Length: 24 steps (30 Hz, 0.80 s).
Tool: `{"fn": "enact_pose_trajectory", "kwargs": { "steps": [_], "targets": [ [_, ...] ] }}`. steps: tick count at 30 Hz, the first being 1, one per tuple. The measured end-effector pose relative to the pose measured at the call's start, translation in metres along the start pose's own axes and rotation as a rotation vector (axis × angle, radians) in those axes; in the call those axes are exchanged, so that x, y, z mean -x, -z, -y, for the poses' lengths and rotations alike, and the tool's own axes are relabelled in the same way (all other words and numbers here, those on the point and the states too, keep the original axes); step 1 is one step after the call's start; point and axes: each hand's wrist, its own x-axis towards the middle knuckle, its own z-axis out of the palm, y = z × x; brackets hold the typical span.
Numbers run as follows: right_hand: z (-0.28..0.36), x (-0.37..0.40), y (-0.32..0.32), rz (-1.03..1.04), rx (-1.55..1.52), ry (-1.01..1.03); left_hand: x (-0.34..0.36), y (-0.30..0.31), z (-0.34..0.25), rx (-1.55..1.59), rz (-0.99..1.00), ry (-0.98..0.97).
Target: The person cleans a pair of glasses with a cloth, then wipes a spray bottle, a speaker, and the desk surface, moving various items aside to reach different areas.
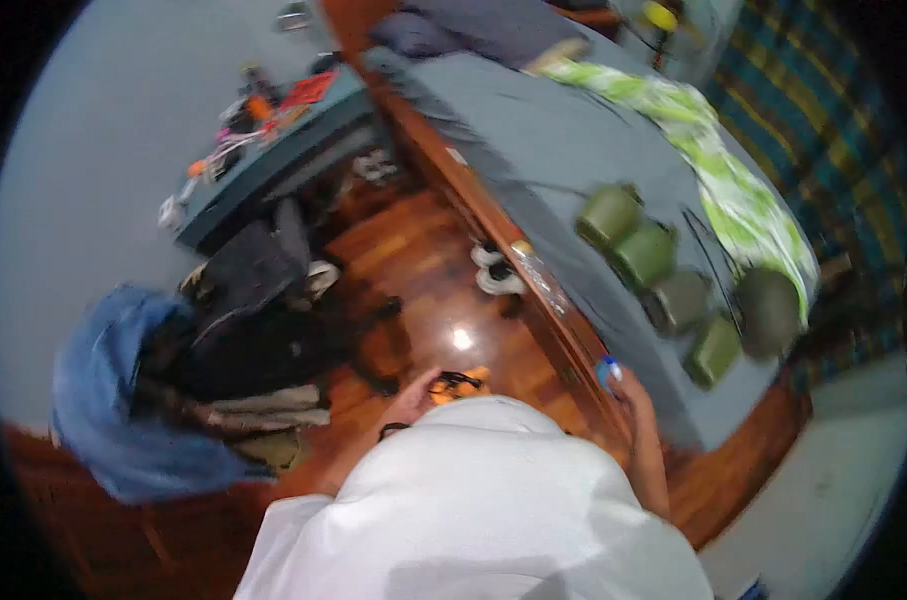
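Observation:
My left hand (pixel 413 398), low in the middle of the head view, is closed on a bright orange thing with black cord (pixel 463 384). Its exact kind is blurred, and my white shirt covers part of it. Beside the bed's wooden edge, my right hand (pixel 630 393) is closed around a small blue and white object (pixel 610 369), too small to name. Several olive-green containers shaped like canteens (pixel 645 255) lie on the grey bed sheet (pixel 533 150), beyond my right hand. A rounder dark green one (pixel 769 312) is farthest right, close to a black strap.
A green and white cloth (pixel 698 140) runs along the bed's far side. At left, a chair (pixel 263 350) is piled with dark clothes and a blue denim garment (pixel 123 390). Behind it stands a cluttered desk (pixel 263 160). White shoes (pixel 496 272) sit by the bed frame.

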Motion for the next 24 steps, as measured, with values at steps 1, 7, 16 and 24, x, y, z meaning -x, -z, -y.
{"fn": "enact_pose_trajectory", "kwargs": {
  "steps": [1, 7, 16, 24],
  "targets": [
    [0.002, 0.005, 0.018, -0.004, 0.222, -0.13, -0.005, -0.004, 0.014, 0.063, -0.059, 0.021],
    [-0.061, -0.044, 0.041, 0.059, 0.188, -0.396, -0.002, 0.024, -0.019, -0.039, 0.045, -0.013],
    [-0.113, -0.036, 0.048, -0.502, 0.647, 0.101, 0.017, 0.034, -0.009, -0.099, -0.012, -0.135],
    [-0.046, 0.015, -0.019, -0.963, 0.726, -0.256, 0.032, 0.034, -0.031, 0.111, 0.012, -0.216]
  ]
}}
